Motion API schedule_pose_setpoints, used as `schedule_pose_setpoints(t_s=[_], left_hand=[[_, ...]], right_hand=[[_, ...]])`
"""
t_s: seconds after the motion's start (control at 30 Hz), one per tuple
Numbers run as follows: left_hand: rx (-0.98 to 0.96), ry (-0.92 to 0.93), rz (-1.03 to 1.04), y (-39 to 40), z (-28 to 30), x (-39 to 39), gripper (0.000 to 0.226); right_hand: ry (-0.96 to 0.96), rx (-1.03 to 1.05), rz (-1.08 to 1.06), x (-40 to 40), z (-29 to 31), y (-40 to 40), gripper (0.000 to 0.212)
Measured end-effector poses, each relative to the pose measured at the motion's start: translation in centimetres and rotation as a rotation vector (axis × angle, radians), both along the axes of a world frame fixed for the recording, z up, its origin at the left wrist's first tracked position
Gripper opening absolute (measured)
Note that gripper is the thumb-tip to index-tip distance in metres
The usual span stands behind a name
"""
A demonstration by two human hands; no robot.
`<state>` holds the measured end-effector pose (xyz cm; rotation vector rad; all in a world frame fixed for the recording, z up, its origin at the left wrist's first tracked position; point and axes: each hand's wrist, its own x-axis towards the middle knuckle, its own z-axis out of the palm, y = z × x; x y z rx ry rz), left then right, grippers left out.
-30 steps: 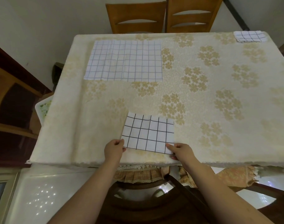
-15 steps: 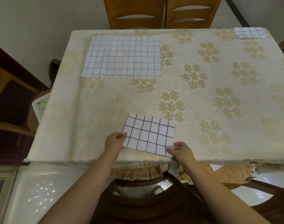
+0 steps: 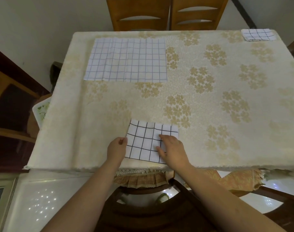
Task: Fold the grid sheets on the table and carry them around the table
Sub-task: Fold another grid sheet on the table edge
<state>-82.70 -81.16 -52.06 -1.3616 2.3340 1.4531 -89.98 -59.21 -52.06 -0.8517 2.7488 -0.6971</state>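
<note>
Three cloths: folded cloth [image 3: 148, 141] near edge; flat cloth [image 3: 126, 60] far left; small cloth [image 3: 257, 35] far corner
Left hand [image 3: 117, 149]: grip pinches folded cloth's left edge
Right hand [image 3: 172, 148]: released, flat on folded cloth
Tabletop [image 3: 210, 106]: two chairs [image 3: 166, 14] behind

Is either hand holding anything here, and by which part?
The left hand pinches the folded grid sheet at its left edge; the right hand only rests flat on its right side.

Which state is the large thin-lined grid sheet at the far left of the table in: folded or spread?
Spread. The large thin-lined grid sheet lies flat on the floral tablecloth as one wide rectangle, showing only crease lines.
</note>
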Motion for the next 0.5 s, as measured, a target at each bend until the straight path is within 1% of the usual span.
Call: schedule_pose_setpoints(t_s=[0.07, 0.13, 0.23, 0.37, 0.4, 0.5], left_hand=[[-0.014, -0.026, 0.001, -0.2, -0.2, -0.1, 0.028], [-0.011, -0.045, 0.000, -0.4, -0.4, -0.2, 0.026], [0.010, -0.045, -0.018, -0.7, -0.4, -0.1, 0.027], [0.028, -0.046, -0.016, -0.8, -0.3, -0.1, 0.024], [0.034, -0.054, -0.006, -0.8, -0.3, -0.2, 0.024], [0.044, -0.083, 0.012, -0.9, -0.3, -0.6, 0.019]], right_hand=[[0.048, 0.078, 0.155, 0.2, -0.8, -1.4, 0.059], [0.066, 0.154, 0.233, 0.4, -1.6, -2.5, 0.061], [0.028, 0.236, 0.226, 0.0, -2.5, -3.8, 0.063], [-0.025, 0.299, 0.235, -1.1, -3.4, -4.0, 0.080], [-0.023, 0.302, 0.245, -1.3, -3.7, -3.9, 0.081], [0.004, 0.310, 0.246, -1.4, -4.3, -3.6, 0.073]])
